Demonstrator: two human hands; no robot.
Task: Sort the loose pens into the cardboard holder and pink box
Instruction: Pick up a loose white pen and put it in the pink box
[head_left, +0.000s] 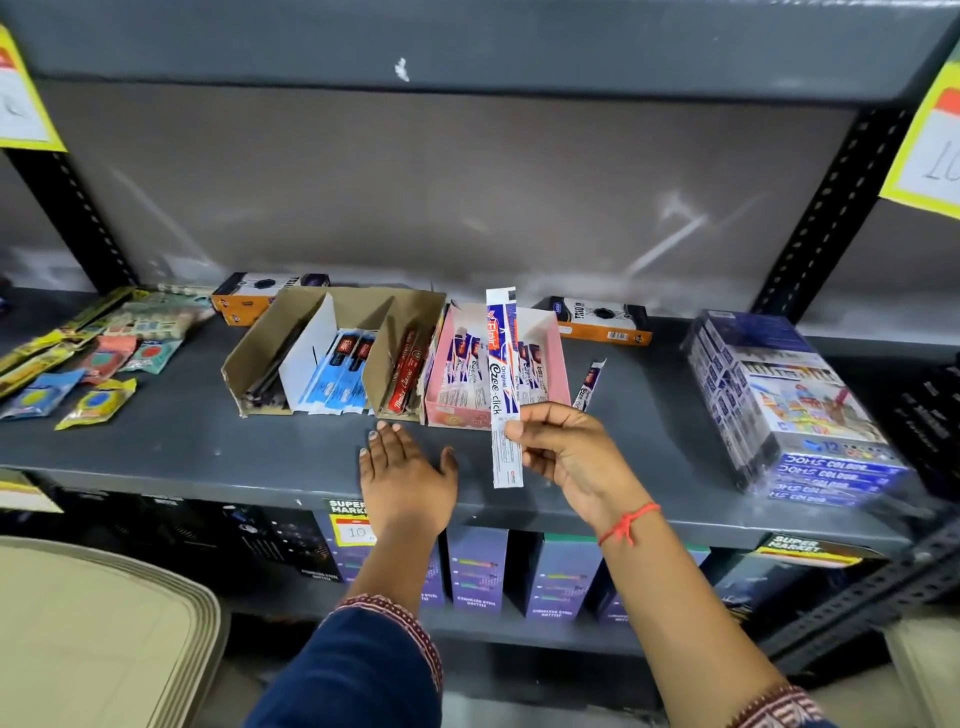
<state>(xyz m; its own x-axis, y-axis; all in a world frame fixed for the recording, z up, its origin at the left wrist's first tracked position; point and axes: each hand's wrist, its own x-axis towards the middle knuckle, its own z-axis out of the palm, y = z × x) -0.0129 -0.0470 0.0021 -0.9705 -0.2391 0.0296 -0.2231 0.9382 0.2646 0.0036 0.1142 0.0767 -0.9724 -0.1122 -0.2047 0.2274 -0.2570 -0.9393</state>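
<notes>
My right hand (566, 449) pinches a white and blue packaged pen (503, 374) and holds it upright in front of the pink box (556, 358). The pink box holds several similar white pen packs. To its left stands the cardboard holder (260, 338) with three slots: dark pens on the left, blue-white packs in the middle, red packs on the right. My left hand (405, 473) lies flat and open on the grey shelf (208, 441), just before the holder. One loose pen pack (589, 384) lies right of the pink box.
Colourful sachets (98, 358) lie spread at the left. Orange and black boxes (602, 319) sit behind the holder and pink box. A wrapped stack of colour boxes (789, 405) stands at the right. Purple boxes (478, 569) fill the shelf below.
</notes>
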